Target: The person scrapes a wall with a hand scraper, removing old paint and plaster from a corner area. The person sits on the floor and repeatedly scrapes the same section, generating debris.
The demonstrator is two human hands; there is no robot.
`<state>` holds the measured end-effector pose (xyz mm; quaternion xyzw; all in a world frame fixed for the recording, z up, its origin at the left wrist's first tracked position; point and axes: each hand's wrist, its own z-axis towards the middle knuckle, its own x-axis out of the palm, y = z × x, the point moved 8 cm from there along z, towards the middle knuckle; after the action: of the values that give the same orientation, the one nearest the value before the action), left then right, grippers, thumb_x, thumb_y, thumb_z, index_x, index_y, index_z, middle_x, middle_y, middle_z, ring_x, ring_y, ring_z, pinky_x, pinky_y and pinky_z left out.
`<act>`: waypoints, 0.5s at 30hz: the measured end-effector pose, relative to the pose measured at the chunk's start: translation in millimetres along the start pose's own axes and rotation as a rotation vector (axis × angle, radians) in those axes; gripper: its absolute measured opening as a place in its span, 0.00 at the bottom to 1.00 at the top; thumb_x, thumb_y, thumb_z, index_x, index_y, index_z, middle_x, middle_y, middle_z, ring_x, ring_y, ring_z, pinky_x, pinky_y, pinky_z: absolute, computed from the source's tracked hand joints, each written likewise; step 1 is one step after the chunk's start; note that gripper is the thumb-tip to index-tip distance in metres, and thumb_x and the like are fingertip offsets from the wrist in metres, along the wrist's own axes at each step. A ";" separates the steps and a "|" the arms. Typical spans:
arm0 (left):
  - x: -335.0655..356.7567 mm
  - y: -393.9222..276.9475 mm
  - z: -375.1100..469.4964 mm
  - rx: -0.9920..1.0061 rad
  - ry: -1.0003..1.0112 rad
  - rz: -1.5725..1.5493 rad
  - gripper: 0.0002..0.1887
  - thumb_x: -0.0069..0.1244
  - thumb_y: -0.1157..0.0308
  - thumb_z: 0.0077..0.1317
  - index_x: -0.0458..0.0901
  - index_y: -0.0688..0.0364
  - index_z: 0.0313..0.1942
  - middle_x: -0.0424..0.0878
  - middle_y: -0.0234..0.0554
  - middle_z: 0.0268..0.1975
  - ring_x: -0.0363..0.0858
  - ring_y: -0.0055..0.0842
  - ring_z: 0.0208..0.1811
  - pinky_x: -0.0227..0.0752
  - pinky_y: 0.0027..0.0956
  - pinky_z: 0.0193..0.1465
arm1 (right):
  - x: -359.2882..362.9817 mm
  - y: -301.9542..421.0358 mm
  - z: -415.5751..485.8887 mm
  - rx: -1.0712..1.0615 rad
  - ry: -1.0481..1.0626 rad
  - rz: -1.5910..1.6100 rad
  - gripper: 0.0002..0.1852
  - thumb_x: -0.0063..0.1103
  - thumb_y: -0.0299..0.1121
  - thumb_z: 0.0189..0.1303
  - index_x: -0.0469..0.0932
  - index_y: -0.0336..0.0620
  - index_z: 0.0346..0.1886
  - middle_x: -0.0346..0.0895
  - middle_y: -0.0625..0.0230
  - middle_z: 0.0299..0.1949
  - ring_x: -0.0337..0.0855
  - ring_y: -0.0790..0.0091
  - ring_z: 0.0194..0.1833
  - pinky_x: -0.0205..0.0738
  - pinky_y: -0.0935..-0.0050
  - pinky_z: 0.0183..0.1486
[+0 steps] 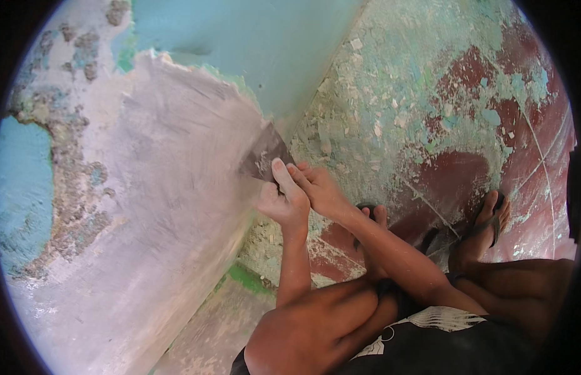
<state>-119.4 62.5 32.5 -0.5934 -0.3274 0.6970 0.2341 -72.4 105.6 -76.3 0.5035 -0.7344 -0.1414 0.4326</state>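
A wide, dark scraper blade (267,152) lies against the wall, its far edge close to the ragged border of the blue paint. My left hand (288,204) is wrapped around its near end, the thumb laid along the blade and the skin coated in pale dust. From the right, my right hand (321,190) closes on the same tool, touching the left. Both hands hide the handle. Around the blade the wall (178,187) is bare and greyish; beyond it, blue paint (215,42) still covers the surface.
Paint flakes (374,108) and dust litter the red floor (449,178) beside the wall. My sandalled feet (487,220) rest on that floor, with bent knees (295,328) close below my arms. Rough, crumbling plaster (74,178) borders another blue patch (23,187) at left.
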 end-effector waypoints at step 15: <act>12.0 -22.6 1.4 0.054 -0.036 -0.215 0.23 0.48 0.71 0.77 0.81 0.77 0.22 0.88 0.48 0.23 0.86 0.23 0.21 0.76 0.27 0.25 | -15.3 26.0 -1.7 0.034 0.155 -0.132 0.30 0.53 0.60 0.74 0.87 0.40 0.51 0.85 0.61 0.28 0.82 0.70 0.30 0.74 0.66 0.36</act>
<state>-124.4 86.1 41.1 -0.5357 -0.3744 0.6869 0.3178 -85.3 131.0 -66.1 0.5673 -0.6664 -0.1178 0.4691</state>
